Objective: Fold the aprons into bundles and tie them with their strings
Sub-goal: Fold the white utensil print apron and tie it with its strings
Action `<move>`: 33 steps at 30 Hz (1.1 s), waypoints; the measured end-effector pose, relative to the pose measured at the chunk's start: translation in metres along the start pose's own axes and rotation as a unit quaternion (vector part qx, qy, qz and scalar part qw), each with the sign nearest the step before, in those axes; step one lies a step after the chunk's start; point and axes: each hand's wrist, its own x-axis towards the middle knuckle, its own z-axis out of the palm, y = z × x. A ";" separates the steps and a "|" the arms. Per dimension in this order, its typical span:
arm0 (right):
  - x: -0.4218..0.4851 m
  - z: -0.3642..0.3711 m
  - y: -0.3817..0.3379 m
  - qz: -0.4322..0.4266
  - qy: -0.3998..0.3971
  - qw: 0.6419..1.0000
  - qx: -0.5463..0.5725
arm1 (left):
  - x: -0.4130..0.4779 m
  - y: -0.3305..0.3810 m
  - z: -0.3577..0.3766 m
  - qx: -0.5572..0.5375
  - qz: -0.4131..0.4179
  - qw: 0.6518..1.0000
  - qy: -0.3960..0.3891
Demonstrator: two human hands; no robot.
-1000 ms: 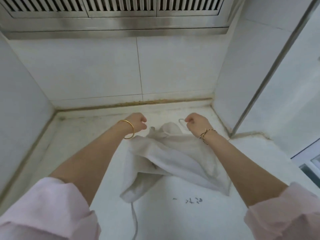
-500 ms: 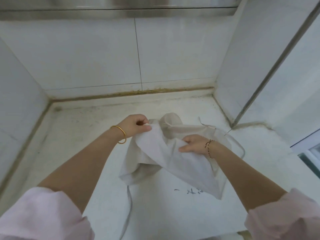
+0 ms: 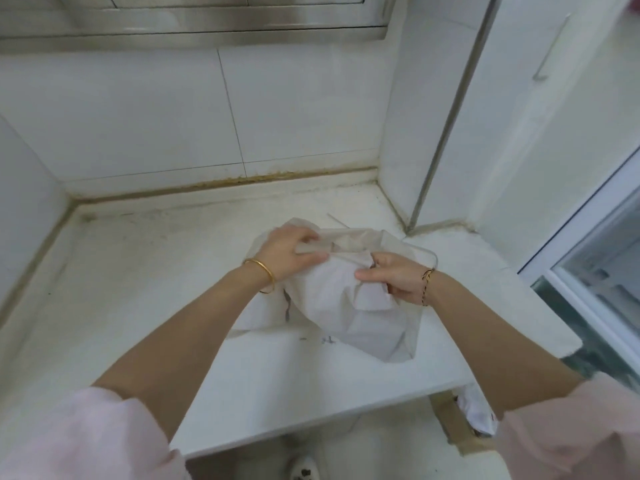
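White cloth apron, just one, lies crumpled on the pale stone counter. Our left hand clenches its far edge, our right hand pinches a fold. One cardboard box below holds white cloth.

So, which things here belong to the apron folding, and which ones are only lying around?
For the job:
- apron, gripped by the left hand and the right hand
- its string

Only lying around:
- cardboard box under the counter
- range hood
- shoe on the floor
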 end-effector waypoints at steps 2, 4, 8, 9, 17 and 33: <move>-0.026 -0.011 0.012 -0.006 0.022 1.000 0.004 | -0.015 -0.001 0.007 0.020 -0.091 0.990 0.101; -0.042 -0.016 0.017 -0.019 0.034 0.999 0.002 | -0.027 -0.012 0.007 -0.028 -0.195 0.978 0.068; -0.088 -0.020 0.032 -0.050 0.076 0.992 -0.087 | -0.070 -0.009 0.028 -0.064 -0.248 0.959 -0.122; -0.101 -0.020 0.039 -0.054 0.085 0.987 -0.122 | -0.081 -0.004 0.037 -0.044 -0.243 0.957 -0.154; -0.187 -0.027 0.089 -0.010 0.133 0.960 -0.246 | -0.142 0.052 0.091 0.109 -0.176 0.919 -0.335; -0.268 -0.036 0.191 0.080 0.196 0.807 -0.551 | -0.192 0.121 0.148 0.146 -0.076 0.929 -0.332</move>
